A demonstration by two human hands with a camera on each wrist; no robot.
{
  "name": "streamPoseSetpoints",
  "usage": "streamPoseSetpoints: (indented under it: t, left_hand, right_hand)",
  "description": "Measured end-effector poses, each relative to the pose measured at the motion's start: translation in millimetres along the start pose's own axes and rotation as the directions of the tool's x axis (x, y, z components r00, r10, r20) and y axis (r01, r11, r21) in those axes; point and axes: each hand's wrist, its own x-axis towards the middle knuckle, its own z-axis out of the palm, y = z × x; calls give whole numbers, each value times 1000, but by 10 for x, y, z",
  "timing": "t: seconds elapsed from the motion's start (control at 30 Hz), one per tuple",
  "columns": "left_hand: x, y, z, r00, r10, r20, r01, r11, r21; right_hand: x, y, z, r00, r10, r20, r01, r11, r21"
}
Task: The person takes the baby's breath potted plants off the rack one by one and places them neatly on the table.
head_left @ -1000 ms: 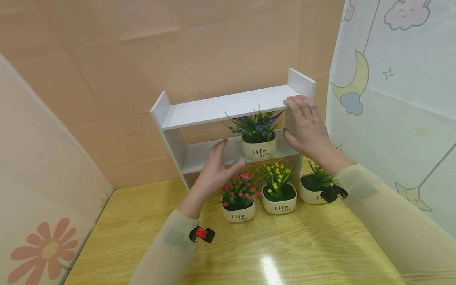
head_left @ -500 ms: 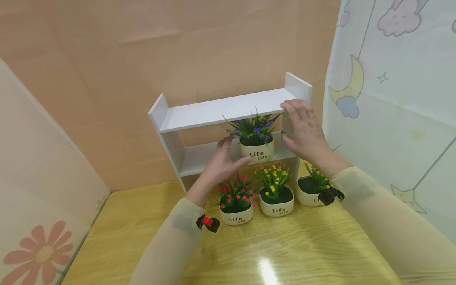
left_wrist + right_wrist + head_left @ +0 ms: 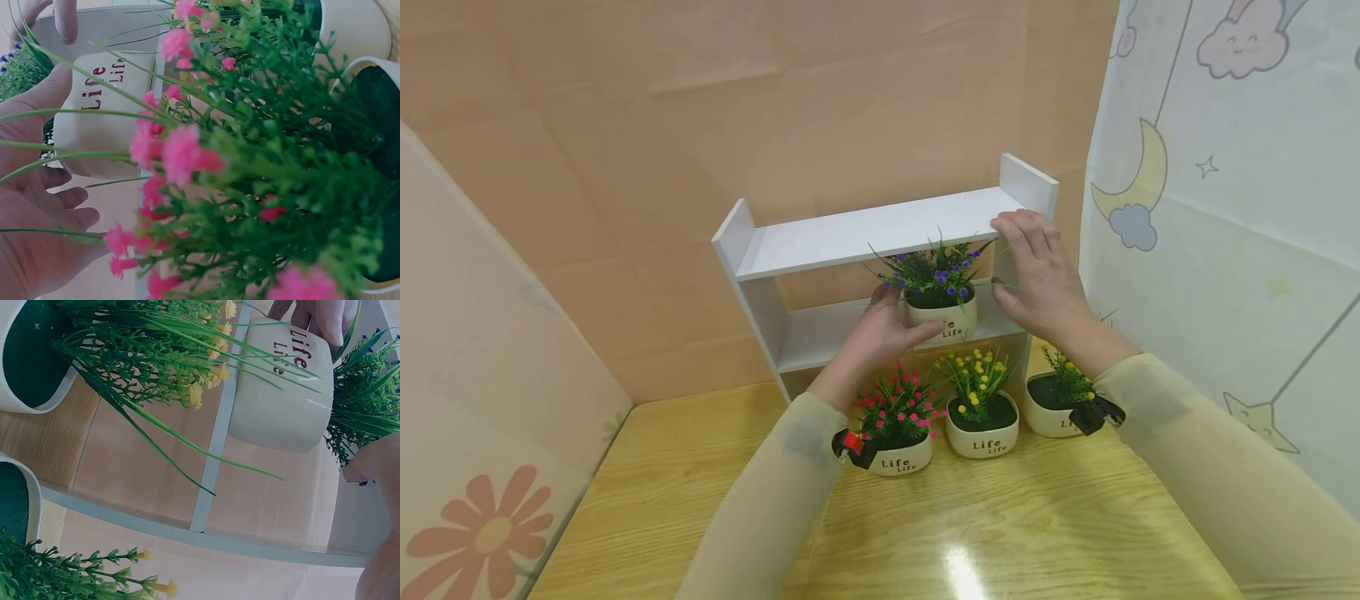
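Observation:
A cream flowerpot [image 3: 940,321] with purple flowers and "Life" lettering stands on the middle shelf of a small white shelf unit [image 3: 850,237]. My left hand [image 3: 883,329] holds this pot at its left side, thumb across the front and fingers by the side wall. In the left wrist view the thumb lies against the pot [image 3: 103,134], with a pink-flowered plant [image 3: 250,156] covering much of the scene. My right hand [image 3: 1041,279] rests with its fingertips on the front edge of the top board, thumb below it near the purple plant's leaves.
On the wooden table [image 3: 880,533], before the unit, stand a pink-flowered pot [image 3: 901,458], a yellow-flowered pot [image 3: 983,437] and another yellow one [image 3: 1048,412] under the right wrist. An orange cloth backdrop [image 3: 625,167] hangs behind, with a printed white cloth [image 3: 1210,292] at right.
My left hand has moved right and reached the purple-flowered pot, its thumb coming over the front lettering. The right hand stays at the top board's edge.

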Motion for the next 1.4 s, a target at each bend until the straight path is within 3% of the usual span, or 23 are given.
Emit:
streamPoseSetpoints:
  t: [0.23,0.4,0.83,1.17,1.4]
  left_hand:
    - [113,5,22,999,-21,30,21,1000,-12]
    - [156,25,45,999,0,37,2,999,-50]
    - [179,50,105,999,-19,34,22,996,-85]
    - [182,76,124,994,-97,55,100,993,-61]
    - [172,80,135,996,-80,32,81,996,-45]
  right_hand:
    - [4,6,17,1000,-12,1,12,1000,-5]
    - [3,8,20,1000,-12,-4,12,1000,-7]
    - [-8,16,-7,1000,-7,-2,7,1000,-2]
    - [-12,13,-26,1000,-4,-4,4,1000,4]
    - [-16,9,-29,1000,-8,-8,8,1000,9]
